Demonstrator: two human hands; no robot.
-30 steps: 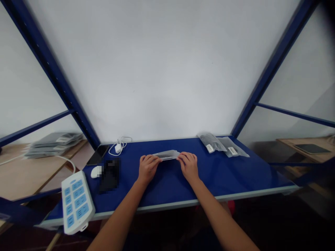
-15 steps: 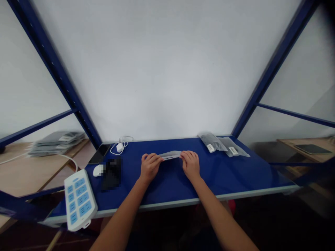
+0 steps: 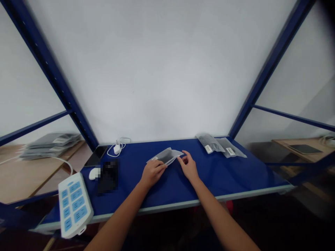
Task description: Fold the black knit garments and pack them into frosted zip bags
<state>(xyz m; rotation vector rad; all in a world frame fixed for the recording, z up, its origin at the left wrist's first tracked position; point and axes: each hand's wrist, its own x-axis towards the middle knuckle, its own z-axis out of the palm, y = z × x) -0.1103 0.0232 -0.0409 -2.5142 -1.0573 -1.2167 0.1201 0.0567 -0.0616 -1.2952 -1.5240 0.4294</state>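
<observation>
A frosted bag [image 3: 170, 153] is slanting over the middle of a blue tabletop [image 3: 222, 177]. The left hand [image 3: 152, 173] is clamping its near edge in the fingers; the right hand [image 3: 189, 168], fingers apart, is curving by its right corner. Two labelled bags [image 3: 209, 142] are lying farther right.

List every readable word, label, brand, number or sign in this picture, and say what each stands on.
Nothing is legible.
Two plastic bags at right, white labels: print too small to read.
Plastic bag in the left hand, small label: too small.
Stacked bags at left, pale label: too blurred.
Power strip: blue sockets, no readable lettering.
</observation>
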